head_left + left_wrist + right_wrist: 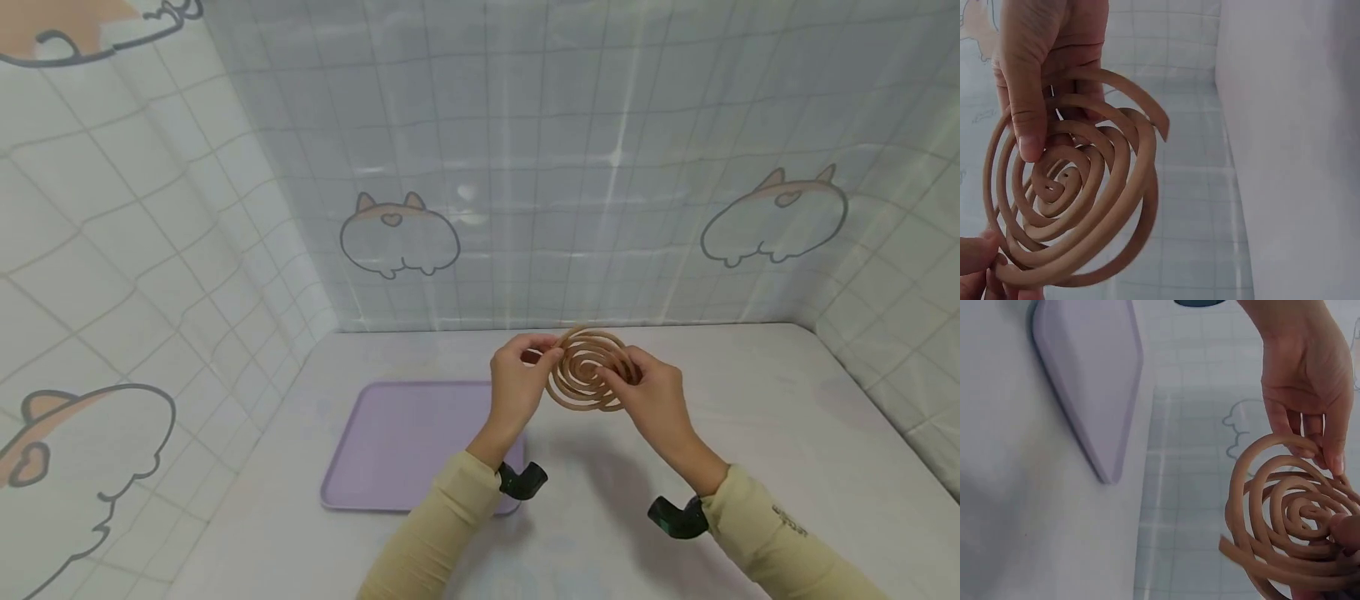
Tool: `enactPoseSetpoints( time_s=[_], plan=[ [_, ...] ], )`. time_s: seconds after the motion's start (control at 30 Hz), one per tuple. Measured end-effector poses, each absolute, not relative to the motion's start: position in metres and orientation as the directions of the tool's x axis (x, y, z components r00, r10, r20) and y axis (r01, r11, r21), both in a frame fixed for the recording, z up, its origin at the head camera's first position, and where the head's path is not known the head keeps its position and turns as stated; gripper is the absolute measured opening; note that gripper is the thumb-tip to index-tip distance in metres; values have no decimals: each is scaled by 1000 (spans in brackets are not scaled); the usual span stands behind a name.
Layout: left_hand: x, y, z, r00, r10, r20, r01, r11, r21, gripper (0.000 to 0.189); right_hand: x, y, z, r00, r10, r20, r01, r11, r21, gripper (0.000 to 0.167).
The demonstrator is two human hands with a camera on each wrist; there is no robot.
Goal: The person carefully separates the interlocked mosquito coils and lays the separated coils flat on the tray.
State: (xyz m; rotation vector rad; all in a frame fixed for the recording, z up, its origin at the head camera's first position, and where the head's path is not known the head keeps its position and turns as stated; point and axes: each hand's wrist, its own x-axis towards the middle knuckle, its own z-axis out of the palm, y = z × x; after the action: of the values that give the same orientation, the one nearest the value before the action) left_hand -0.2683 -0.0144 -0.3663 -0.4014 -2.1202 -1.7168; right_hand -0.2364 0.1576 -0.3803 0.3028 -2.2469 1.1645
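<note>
Both hands hold a pair of brown mosquito coils (588,369) up above the white table, nested together and partly spread apart. My left hand (516,385) pinches the outer ring at its left edge between thumb and fingers. From the right side, my right hand (660,404) grips the coils, its thumb near the spiral's centre. In the left wrist view, a loose pointed end of the coil (1159,119) sticks out from the rings. The right wrist view shows another cut end on the coil (1230,547); that hand's fingers are partly hidden behind the rings.
A light purple tray (412,446) lies on the white table (787,433), left of the hands and partly beneath the left forearm. Tile-patterned sheeting (562,167) with cartoon drawings encloses the table at the back and sides. Dark cameras are strapped to both wrists.
</note>
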Motion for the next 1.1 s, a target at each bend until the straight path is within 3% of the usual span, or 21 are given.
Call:
enactPoseSetpoints(
  time_s=[0.27,0.5,0.73,1.1],
  plan=[
    [-272,-10,-360,-855,21,518,511,197,836,16,-236,156,-375,-875,118,469,-351,511,-785,16],
    [-265,-10,-364,-894,19,448,445,166,880,22,-234,156,-371,-905,169,390,-316,345,-884,27],
    [-259,-7,-374,-899,8,437,428,219,877,13,-220,143,-352,-913,200,355,-301,256,-918,18],
    [-260,-3,-375,-916,-9,400,388,219,895,12,-236,144,-373,-927,212,308,-235,312,-921,25]
  ],
)
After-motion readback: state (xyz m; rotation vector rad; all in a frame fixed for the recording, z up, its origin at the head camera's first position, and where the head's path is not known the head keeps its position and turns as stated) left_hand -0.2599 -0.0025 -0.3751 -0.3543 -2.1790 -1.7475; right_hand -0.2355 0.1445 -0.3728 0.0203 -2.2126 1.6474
